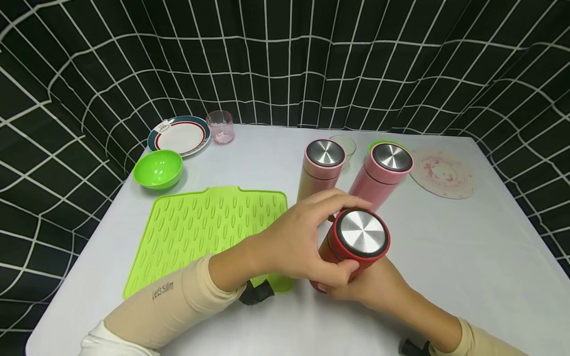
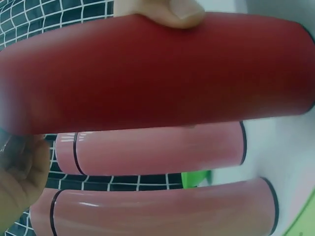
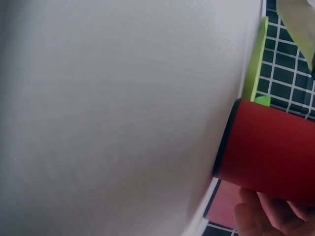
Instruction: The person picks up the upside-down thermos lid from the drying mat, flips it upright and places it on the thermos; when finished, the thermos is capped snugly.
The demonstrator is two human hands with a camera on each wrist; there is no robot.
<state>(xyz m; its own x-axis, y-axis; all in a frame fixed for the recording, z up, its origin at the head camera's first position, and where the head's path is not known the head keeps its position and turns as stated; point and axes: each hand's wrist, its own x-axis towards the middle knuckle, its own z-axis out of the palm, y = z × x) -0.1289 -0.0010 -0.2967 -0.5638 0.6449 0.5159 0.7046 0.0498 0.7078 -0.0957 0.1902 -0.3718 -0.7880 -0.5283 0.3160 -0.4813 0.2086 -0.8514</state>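
Note:
A red thermos flask (image 1: 362, 232) with a shiny metal-topped lid stands between my hands in the head view. My left hand (image 1: 300, 235) grips it round the top, thumb on the near side and fingers on the far side. Lower down, my right hand (image 1: 378, 287) holds the body; its thumb shows along the top edge in the left wrist view. The flask's dark base rim faces the white tabletop; whether it touches is unclear. Just behind stand two pink thermos flasks, one at left (image 1: 320, 173) and one at right (image 1: 378, 178), both with lids on.
Left of the hands lies a lime-green ridged mat (image 1: 213, 222). Farther back are a green bowl (image 1: 158, 169), a plate (image 1: 153, 141) with a dark rim and a pinkish glass (image 1: 221, 127). A clear glass (image 1: 349, 146) is partly hidden. At right lies a round patterned board (image 1: 445, 173).

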